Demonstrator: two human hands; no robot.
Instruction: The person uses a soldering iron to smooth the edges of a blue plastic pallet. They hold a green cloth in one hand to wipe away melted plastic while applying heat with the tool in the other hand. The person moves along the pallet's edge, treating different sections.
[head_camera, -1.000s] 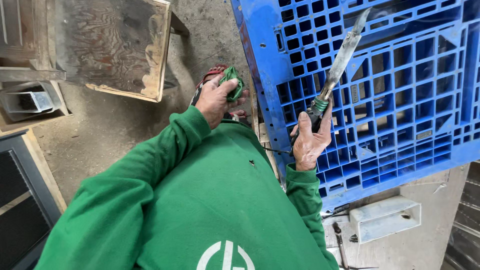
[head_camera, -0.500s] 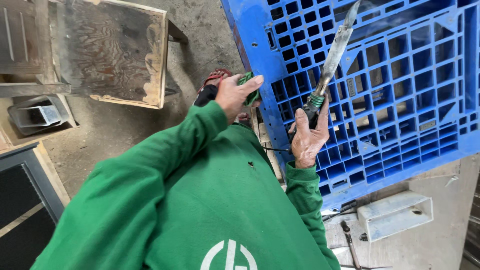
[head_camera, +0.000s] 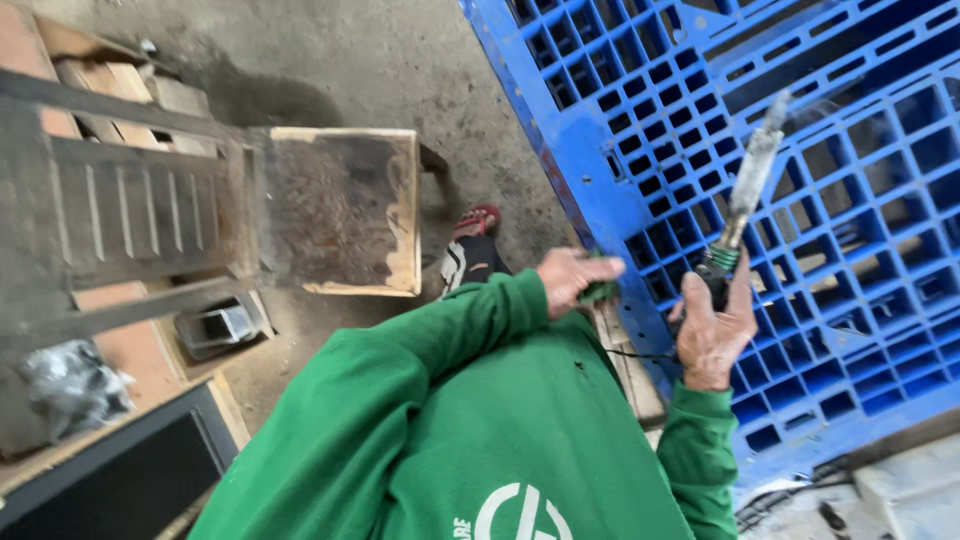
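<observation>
From the head camera, looking down over a green sweatshirt, the right hand is wrapped tight around the dark grip of a long, worn metal tool, its thumb and fingers closed on the handle where a green collar meets the shaft. The tool points up and slightly right, its dull grey length lying across the face of a blue plastic pallet that stands tilted beside the person, its grid of open cells filling the right side of the view. The left hand is raised just beside the pallet's left edge, fingers curled shut over a small green object that mostly hides inside the grip; what it is I cannot tell. The two hands sit near each other but do not touch. A thin dark cord runs between them over the sweatshirt. Below the left forearm a red and black shoe rests on the dusty concrete floor. To the left lies a square scorched wooden board, and beyond it a dark slatted metal frame.
</observation>
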